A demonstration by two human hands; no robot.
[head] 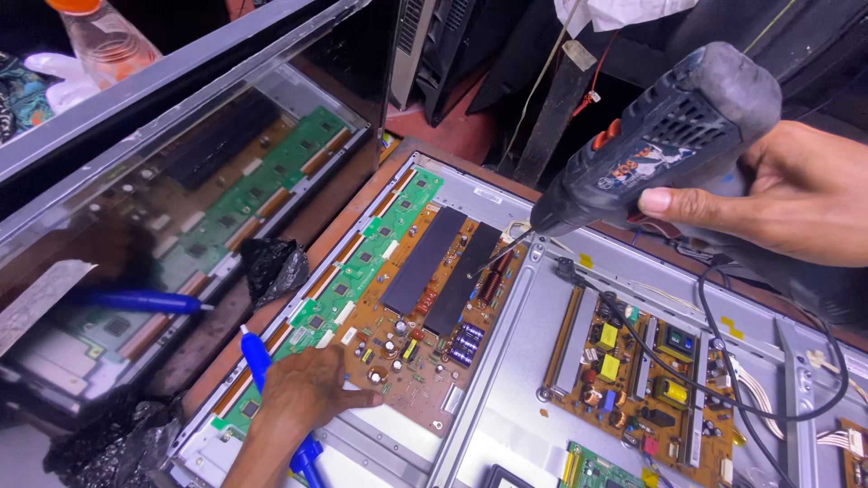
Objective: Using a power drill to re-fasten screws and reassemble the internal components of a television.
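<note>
right hand (796, 194): wrapped tight around a grey power drill (674, 145), thumb along its side; bit (497, 256) angled down, tip just over the brown circuit board (425, 316) near its two black heat sinks (443, 267). Tilted grip probably lines the bit up with a screw there.
left hand (312, 389): lies flat on the lower edge of the brown board, fingers spread, likely bracing it; a blue pen-like tool (258, 357) sits under the hand. Can't tell if it's gripped or just pinned.
panel: opened TV back (506, 361), lying flat, grey metal chassis.
drill cord (723, 361): loops across the right-hand power board (633, 370); snag risk if the drill swings.
edges: long green strip board (362, 262) runs along the left rim; leaning dark glass panel (181, 181) stands just beside it, mirroring the boards. Tight on the left.
open room: bare metal between the two boards and below the brown board.
clutter: black plastic bag (271, 267) wedged at the left rim.
</note>
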